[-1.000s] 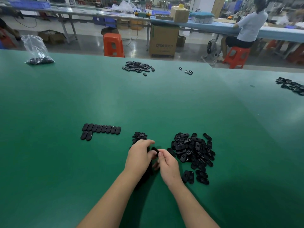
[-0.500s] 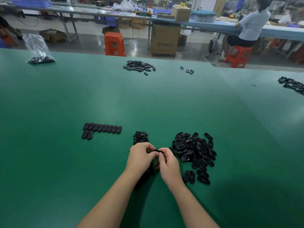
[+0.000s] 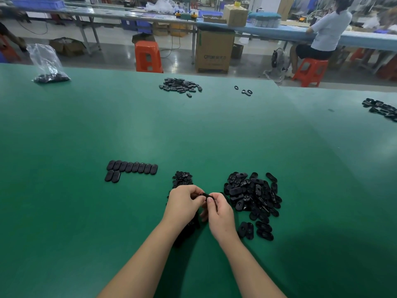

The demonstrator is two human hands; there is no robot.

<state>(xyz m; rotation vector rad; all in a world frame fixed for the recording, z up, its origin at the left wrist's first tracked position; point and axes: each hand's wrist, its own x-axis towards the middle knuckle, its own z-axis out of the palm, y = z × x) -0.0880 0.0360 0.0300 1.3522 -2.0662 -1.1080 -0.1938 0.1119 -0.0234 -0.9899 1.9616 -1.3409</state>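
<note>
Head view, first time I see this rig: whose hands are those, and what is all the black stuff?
No machine here: a person works bare-handed, and the single camera sits on their head, looking forward and down. The left hand and right hand meet above the green table and together pinch one small black oval part. Right of them lies a loose heap of such parts; just beyond the left hand, a small pile of black pieces; further left, a neat row of ovals.
</note>
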